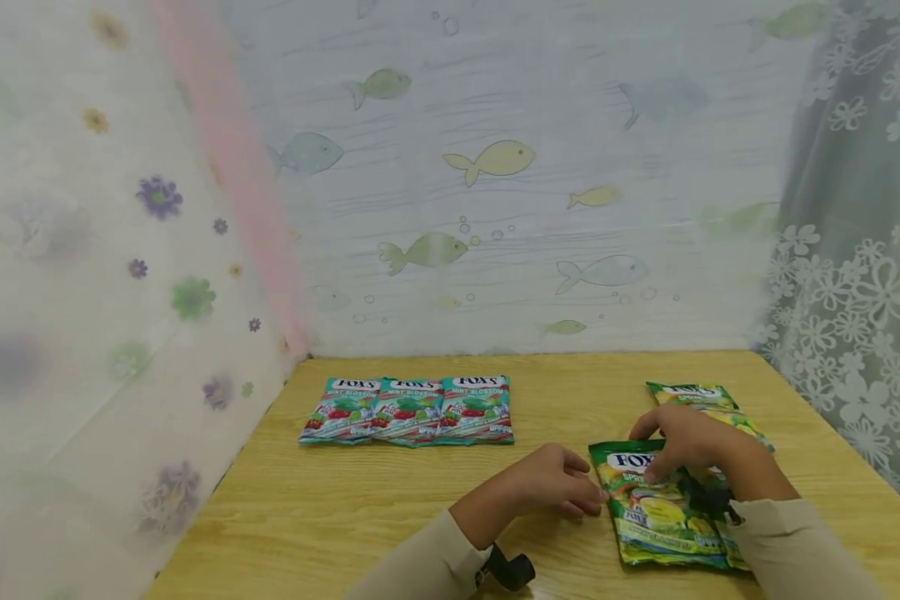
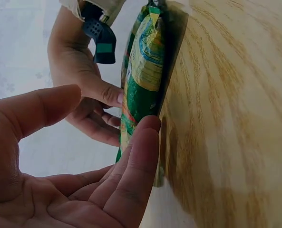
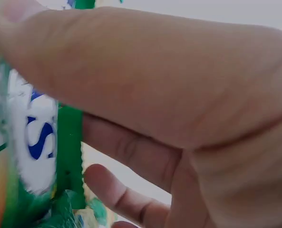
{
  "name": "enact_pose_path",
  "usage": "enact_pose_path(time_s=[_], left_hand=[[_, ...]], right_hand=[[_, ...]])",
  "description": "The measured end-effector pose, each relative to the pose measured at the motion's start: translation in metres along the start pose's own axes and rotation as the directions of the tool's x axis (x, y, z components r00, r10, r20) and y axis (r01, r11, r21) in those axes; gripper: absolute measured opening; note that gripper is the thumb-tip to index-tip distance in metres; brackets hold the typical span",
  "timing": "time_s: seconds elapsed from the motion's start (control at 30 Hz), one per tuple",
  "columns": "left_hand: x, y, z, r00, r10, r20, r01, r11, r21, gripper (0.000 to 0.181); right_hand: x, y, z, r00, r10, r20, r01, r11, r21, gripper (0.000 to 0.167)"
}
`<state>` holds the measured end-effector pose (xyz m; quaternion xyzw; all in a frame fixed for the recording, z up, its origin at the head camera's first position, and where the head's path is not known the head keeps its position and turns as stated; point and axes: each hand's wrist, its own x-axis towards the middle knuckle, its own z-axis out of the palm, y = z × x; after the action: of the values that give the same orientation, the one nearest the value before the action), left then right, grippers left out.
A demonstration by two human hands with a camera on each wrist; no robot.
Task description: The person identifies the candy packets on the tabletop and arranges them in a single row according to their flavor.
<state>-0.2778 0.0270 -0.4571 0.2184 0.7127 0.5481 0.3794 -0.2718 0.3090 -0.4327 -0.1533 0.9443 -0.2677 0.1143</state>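
A green-and-yellow Fox's candy bag (image 1: 656, 517) lies at the front right of the table, with part of a similar bag (image 1: 733, 546) showing at its right. My right hand (image 1: 693, 442) pinches the front bag near its top edge: in the right wrist view the thumb (image 3: 107, 61) lies over the printed face and fingers reach behind the green edge. At the bag's left side is my left hand (image 1: 543, 483), fingers loosely extended. Its fingertips (image 2: 148, 137) meet the side of the bag (image 2: 143, 90) in the left wrist view. The right hand covers part of the bag.
Three teal Fox's Mint Blossom bags (image 1: 412, 412) lie in an overlapping row at the back left. Another green-and-yellow bag (image 1: 708, 404) rests behind the right hand. The wooden table (image 1: 390, 483) borders a fish-print sheet (image 1: 495, 275) at the back and a flowered sheet (image 1: 157, 333) at left.
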Motion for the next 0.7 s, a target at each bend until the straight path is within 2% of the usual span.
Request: enact_pose_path(time_s=[0.3, 0.4, 0.53, 0.63, 0.7], left_hand=[[-0.003, 0.0, -0.005, 0.999, 0.0, -0.035, 0.001, 1.0, 0.024, 0.06], [-0.004, -0.001, -0.009, 0.998, 0.0, -0.055, 0.003, 0.999, 0.053, 0.061], [-0.003, -0.002, -0.013, 0.993, 0.014, -0.114, 0.001, 0.991, 0.136, 0.047], [-0.002, -0.003, -0.014, 0.983, 0.023, -0.183, 0.019, 0.974, 0.225, 0.031], [-0.002, -0.005, -0.015, 0.974, 0.025, -0.227, 0.039, 0.962, 0.271, 0.033]], right_hand=[[0.01, -0.01, 0.013, 0.996, 0.057, -0.061, -0.06, 0.997, -0.044, 0.059], [0.013, -0.014, 0.018, 0.995, 0.05, -0.083, -0.055, 0.997, -0.062, 0.059], [0.017, -0.019, 0.023, 0.991, 0.046, -0.124, -0.057, 0.995, -0.085, 0.062], [0.021, -0.023, 0.028, 0.987, 0.045, -0.153, -0.059, 0.994, -0.09, 0.064], [0.023, -0.026, 0.031, 0.984, 0.056, -0.168, -0.07, 0.994, -0.082, 0.068]])
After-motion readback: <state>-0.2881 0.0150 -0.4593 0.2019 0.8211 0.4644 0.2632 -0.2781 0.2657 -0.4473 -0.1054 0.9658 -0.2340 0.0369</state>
